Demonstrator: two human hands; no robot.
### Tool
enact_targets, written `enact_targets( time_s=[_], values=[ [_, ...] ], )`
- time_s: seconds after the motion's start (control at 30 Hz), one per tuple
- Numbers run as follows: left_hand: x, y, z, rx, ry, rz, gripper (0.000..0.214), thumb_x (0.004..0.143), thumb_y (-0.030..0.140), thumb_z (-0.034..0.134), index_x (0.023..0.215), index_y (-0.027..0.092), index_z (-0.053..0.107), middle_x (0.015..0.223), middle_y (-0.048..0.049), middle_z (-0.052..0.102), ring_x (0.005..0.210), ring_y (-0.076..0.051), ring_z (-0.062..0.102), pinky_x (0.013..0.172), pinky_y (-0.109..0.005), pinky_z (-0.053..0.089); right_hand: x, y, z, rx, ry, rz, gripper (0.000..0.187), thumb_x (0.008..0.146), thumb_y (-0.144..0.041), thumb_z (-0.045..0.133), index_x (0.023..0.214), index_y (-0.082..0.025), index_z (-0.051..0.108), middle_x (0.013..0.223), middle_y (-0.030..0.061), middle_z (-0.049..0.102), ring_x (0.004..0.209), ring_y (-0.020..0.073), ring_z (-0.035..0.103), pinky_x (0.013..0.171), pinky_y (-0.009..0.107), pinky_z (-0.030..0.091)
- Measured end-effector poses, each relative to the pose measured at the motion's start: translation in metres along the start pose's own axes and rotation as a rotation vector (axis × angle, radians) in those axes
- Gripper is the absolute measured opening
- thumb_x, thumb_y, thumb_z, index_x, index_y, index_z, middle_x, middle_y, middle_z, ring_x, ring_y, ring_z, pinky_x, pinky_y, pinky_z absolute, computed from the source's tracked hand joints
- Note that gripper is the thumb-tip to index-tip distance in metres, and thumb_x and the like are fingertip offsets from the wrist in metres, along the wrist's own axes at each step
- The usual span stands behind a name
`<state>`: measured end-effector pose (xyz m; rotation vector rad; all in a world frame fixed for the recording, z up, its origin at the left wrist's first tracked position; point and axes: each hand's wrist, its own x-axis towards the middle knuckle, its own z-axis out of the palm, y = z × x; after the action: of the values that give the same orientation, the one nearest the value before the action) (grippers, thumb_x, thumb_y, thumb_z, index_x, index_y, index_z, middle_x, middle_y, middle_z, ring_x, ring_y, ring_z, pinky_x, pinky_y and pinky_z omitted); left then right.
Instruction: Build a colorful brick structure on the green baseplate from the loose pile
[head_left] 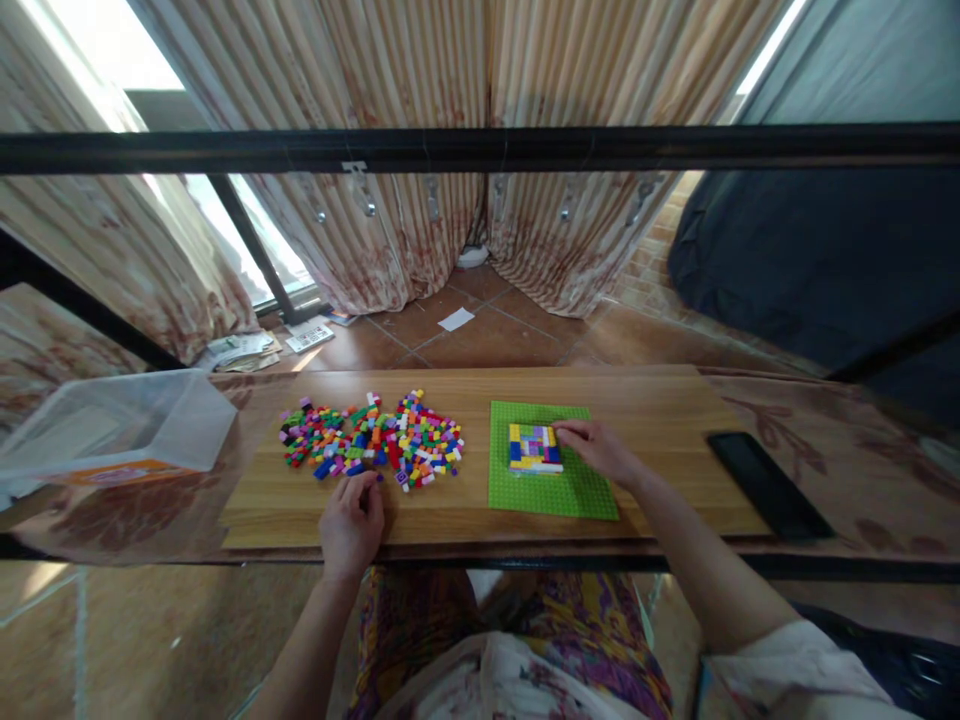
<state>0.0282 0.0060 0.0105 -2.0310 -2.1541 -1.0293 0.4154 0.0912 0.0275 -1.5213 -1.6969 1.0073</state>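
A green baseplate (551, 495) lies on the wooden board, carrying a square build of small toy bricks (536, 448) in yellow, blue, white and purple. My right hand (596, 447) reaches in from the right, its fingers pinched together at the build's upper right corner. Whatever is between those fingertips is too small to make out. To the left spreads a loose pile of mixed-colour toy bricks (375, 440). My left hand (352, 520) rests at the pile's near edge with fingers curled. A small dark blue piece shows beside its fingertips; what the fingers hold is hidden.
A clear plastic bin (142, 430) stands on the left, past the end of the wooden board (420, 525). A black phone-like slab (769, 485) lies at the board's right end. Beyond the board, a black metal bar (480, 150) crosses in front of striped curtains (412, 80).
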Motion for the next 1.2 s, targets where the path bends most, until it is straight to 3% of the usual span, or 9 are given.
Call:
enact_targets(
  time_s=[0.2,0.43,0.6,1.2],
  values=[
    [0.0,0.002,-0.001,-0.007,0.01,-0.001,0.022,0.087,0.028,0.046,0.094,0.018,0.064,0.086,-0.0065,0.066,0.075,-0.018,0.062,0.071,-0.028,0.047,-0.001,-0.002,0.009,0.144,0.1,0.069,0.036,0.069,-0.045,0.065,0.091,-0.018,0.074,0.085,0.0043,0.073,0.079,0.0195,0.063,0.073,0.032,0.048],
    [0.0,0.003,-0.001,-0.018,-0.002,-0.016,0.022,0.087,0.028,0.046,0.094,0.018,0.064,0.085,-0.0065,0.065,0.075,-0.018,0.061,0.07,-0.028,0.046,-0.001,-0.01,0.013,0.215,0.113,0.189,0.049,0.06,-0.051,0.071,0.092,-0.013,0.074,0.06,0.0002,0.064,0.053,0.0113,0.05,0.048,0.024,0.038],
    [0.0,0.003,-0.001,-0.022,0.001,-0.008,0.021,0.087,0.027,0.047,0.094,0.018,0.064,0.085,-0.0063,0.065,0.077,-0.018,0.062,0.072,-0.028,0.047,0.0,-0.013,0.01,0.216,0.059,0.213,0.05,0.059,-0.051,0.072,0.09,-0.012,0.073,0.047,-0.005,0.051,0.042,0.0066,0.036,0.04,0.021,0.03],
    [-0.001,-0.001,0.002,-0.004,0.024,0.008,0.019,0.087,0.025,0.048,0.094,0.017,0.064,0.085,-0.0057,0.066,0.076,-0.018,0.062,0.069,-0.027,0.047,0.008,-0.013,0.006,0.175,-0.008,0.321,0.043,0.057,-0.045,0.076,0.087,-0.014,0.073,0.046,-0.0056,0.05,0.04,0.0061,0.041,0.036,0.017,0.034]
  ],
)
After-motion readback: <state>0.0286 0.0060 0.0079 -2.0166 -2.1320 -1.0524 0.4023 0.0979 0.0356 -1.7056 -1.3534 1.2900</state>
